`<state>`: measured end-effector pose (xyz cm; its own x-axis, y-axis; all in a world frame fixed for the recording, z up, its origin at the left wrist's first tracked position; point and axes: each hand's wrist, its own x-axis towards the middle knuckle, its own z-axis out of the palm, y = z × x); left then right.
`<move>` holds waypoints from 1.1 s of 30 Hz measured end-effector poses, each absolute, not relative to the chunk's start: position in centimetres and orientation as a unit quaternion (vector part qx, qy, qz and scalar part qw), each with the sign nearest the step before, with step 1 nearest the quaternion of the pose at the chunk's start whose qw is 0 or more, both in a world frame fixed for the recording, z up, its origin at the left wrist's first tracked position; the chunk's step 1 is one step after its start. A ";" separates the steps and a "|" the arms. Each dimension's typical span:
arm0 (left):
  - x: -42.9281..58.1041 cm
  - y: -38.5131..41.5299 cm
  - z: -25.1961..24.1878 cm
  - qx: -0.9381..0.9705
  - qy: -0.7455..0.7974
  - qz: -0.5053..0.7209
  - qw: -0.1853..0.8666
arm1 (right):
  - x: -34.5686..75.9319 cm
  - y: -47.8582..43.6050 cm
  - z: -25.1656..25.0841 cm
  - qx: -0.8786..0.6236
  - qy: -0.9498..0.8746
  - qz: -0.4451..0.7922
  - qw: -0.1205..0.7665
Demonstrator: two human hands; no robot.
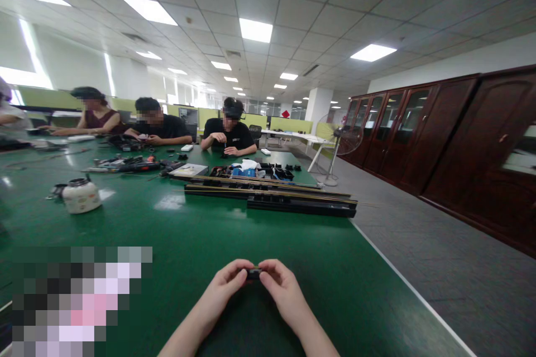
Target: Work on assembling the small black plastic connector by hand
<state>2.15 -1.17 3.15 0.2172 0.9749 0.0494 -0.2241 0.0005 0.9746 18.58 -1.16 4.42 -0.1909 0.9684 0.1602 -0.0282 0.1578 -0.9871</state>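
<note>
**Small black part pinched between two hands**

My left hand (228, 281) and right hand (280, 283) each pinch one end of a small black part (253, 274), thumbs toward me, fingers behind. It is held above the table (201, 234), nearer its right edge than its left; gripping both ends probably keeps it level and steady. Beyond, long black bars (301, 205) lie crosswise, reaching the right edge, with thin rods (268, 192) along them, perhaps laid together to keep the near side free. A jar (82, 198) stands toward the left edge. Across the table sits a person (231, 136). My fingertips hide the part's ends; its detail is too small to read. Blurring covers the near left, and the near edge is cut off.
</note>
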 end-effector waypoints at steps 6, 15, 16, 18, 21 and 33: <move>2.0 -1.0 3.0 0.491 0.368 0.490 0.619 | 18.6 -0.8 3.5 -0.401 -0.573 0.518 0.493; 2.2 -1.1 3.4 0.484 0.356 0.503 0.621 | 18.7 -1.2 4.4 -0.420 -0.613 0.480 0.466; 2.2 -1.2 3.4 0.483 0.356 0.505 0.621 | 18.7 -1.2 4.4 -0.420 -0.613 0.478 0.467; 2.1 -1.2 3.3 0.483 0.357 0.507 0.618 | 18.7 -1.1 4.2 -0.416 -0.610 0.481 0.472; 2.1 -1.1 3.2 0.491 0.362 0.500 0.615 | 18.8 -0.9 3.7 -0.409 -0.595 0.493 0.485; 2.1 -0.7 2.1 0.459 0.339 0.520 0.636 | 18.6 -0.9 3.5 -0.416 -0.557 0.520 0.497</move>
